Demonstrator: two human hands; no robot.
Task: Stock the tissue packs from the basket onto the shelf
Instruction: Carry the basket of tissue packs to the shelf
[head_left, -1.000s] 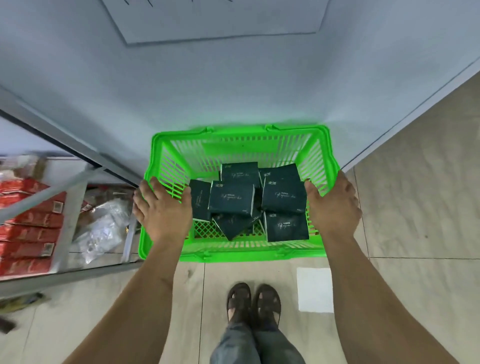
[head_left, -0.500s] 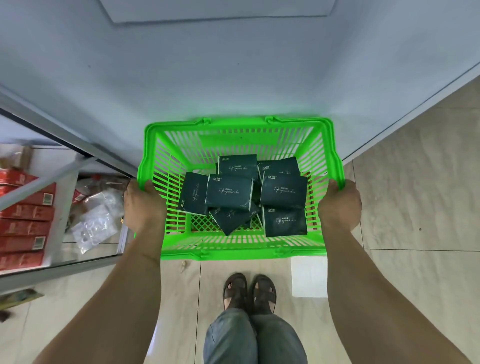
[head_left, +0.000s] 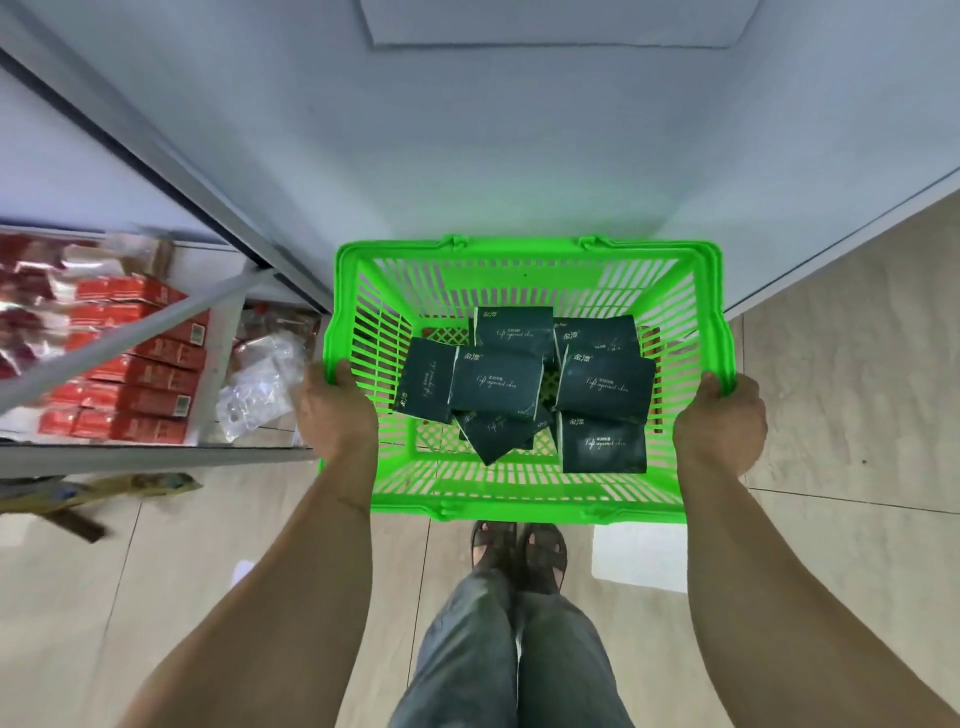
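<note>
Seven dark tissue packs (head_left: 496, 384) ("Soft against skin")

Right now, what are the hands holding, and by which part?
Both hands hold the green basket by its side rims: the left hand on the left rim, the right hand on the right. The tissue packs lie untouched inside.

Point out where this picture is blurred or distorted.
Head view: red boxes on the left shelf are motion-smeared; the green basket and tissue packs stay sharp; wide-angle lens bends the wall edges; left hand and right hand look stretched.
</note>
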